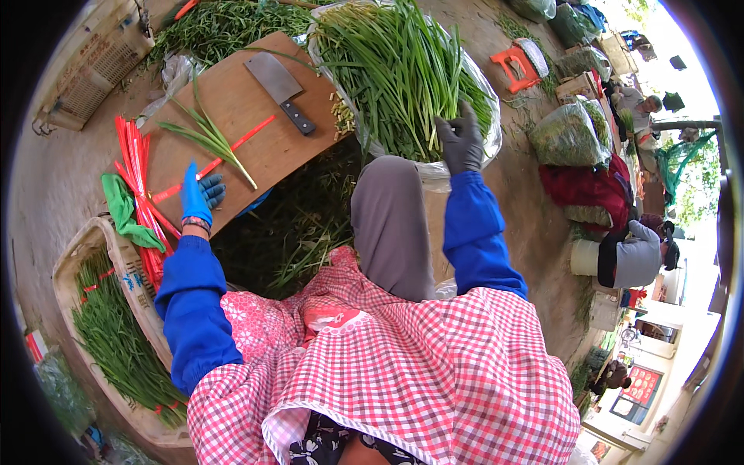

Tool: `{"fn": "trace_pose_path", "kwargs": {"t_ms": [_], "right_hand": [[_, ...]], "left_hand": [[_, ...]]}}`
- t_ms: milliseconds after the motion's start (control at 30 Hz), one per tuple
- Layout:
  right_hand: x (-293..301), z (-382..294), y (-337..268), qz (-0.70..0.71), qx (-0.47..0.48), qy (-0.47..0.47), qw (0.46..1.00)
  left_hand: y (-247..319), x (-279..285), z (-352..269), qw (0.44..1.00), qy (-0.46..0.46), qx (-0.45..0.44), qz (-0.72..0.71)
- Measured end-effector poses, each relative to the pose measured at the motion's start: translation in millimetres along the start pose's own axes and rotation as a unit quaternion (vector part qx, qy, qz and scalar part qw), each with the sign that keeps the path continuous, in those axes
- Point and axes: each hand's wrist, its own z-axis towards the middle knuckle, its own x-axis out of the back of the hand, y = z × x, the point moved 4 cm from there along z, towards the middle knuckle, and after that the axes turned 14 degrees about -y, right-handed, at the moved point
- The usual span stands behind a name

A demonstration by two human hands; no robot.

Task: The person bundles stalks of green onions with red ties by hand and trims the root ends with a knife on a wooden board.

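Observation:
My left hand (200, 192), in a blue glove, is at the near left edge of a brown wooden board (256, 104), thumb and fingers apart. A red strip (247, 136) runs across the board beside it. Just past the fingers lie a few long green stalks with leaves (215, 136), apparently garlic chives. My right hand (462, 139), in a dark grey glove, is at the near right side of a big heap of the same greens (395, 75). Its thumb and forefinger are spread by the pale stalk ends; contact is unclear. The heap sits in a white plastic liner (493, 125).
A cleaver (279, 87) lies on the board near cut stalk ends (343, 116). Red strips (136, 168) and a green cloth (128, 212) hang over a crate (119, 261) holding bundled greens. Another crate (93, 70), an orange stool (514, 67) and people (636, 256) are farther off.

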Motion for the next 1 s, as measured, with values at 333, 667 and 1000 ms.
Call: {"fn": "trace_pose_path", "kwargs": {"t_ms": [333,667,1000], "right_hand": [[-16.3,18.6,41.2,-0.149,-0.116,-0.081,0.979],[-18.4,56.7,70.1,0.009,-0.149,-0.190,0.970],[-16.4,62.2,79.2,0.442,-0.096,-0.215,0.866]], "left_hand": [[-42.3,-91.9,-79.0,0.986,-0.110,0.023,-0.121],[-52.1,-338.4,-44.8,0.943,-0.325,0.064,-0.023],[-97.8,-379.1,-3.8,0.960,-0.261,0.091,-0.043]]}}
